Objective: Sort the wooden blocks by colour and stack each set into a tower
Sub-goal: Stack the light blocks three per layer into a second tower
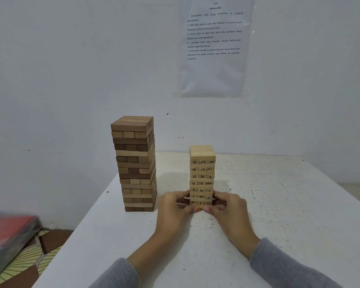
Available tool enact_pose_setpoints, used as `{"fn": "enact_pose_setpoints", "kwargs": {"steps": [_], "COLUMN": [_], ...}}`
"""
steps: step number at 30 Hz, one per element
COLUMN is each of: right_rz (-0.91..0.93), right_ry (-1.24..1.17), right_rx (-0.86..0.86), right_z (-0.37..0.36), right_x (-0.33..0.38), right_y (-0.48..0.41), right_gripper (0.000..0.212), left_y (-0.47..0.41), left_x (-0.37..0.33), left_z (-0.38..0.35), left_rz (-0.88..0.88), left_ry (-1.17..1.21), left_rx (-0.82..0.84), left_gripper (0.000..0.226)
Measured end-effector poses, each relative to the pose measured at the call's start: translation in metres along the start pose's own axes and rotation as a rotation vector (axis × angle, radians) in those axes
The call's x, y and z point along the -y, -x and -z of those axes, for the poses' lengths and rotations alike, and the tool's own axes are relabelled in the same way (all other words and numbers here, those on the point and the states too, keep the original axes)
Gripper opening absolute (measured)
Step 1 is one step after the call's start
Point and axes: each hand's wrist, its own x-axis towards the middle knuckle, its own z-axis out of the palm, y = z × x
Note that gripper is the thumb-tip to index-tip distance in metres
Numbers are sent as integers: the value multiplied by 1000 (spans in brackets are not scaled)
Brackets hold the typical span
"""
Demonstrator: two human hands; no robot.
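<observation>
Two towers stand on the white table. The taller one, of brown and tan blocks, is at the left near the table's edge. The shorter tower of pale numbered blocks stands to its right. My left hand and my right hand clasp the base of the pale tower from either side. Their fingers curl round its lowest layers and the thumbs meet in front. The tower's bottom rows are partly hidden by my fingers.
A printed instruction sheet hangs on the white wall behind. Left of the table, a patterned floor mat and a blurred red and grey object lie below. The table's left edge runs close to the brown tower.
</observation>
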Motion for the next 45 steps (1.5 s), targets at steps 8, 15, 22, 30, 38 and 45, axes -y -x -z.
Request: {"fn": "enact_pose_setpoints", "kwargs": {"steps": [8,15,22,30,38,45], "right_rz": [-8,-20,-45,-55,-66,-104], "right_ry": [19,43,43,-12,-31,-4], "right_rx": [-18,-65,-104,-114,-138,-127], "right_z": [24,53,75,91,95,97], "right_x": [-20,-48,-76,-102,-117,-117], "right_y": [-22,-54,-96,-145,-172,-174], "right_gripper": [40,39,38,36,35,38], "left_y": [-21,-59,-106,-155,-186,-190], "left_x": [-1,8,27,40,50,58], "left_z": [-30,-72,-114,-148,-160,-161], "left_rz": [5,33,47,-30,-62,-56], "left_ry": [26,24,23,-39,-152,-180], "left_rx": [33,49,53,40,63,62], "left_gripper": [41,36,31,30,31,35]}}
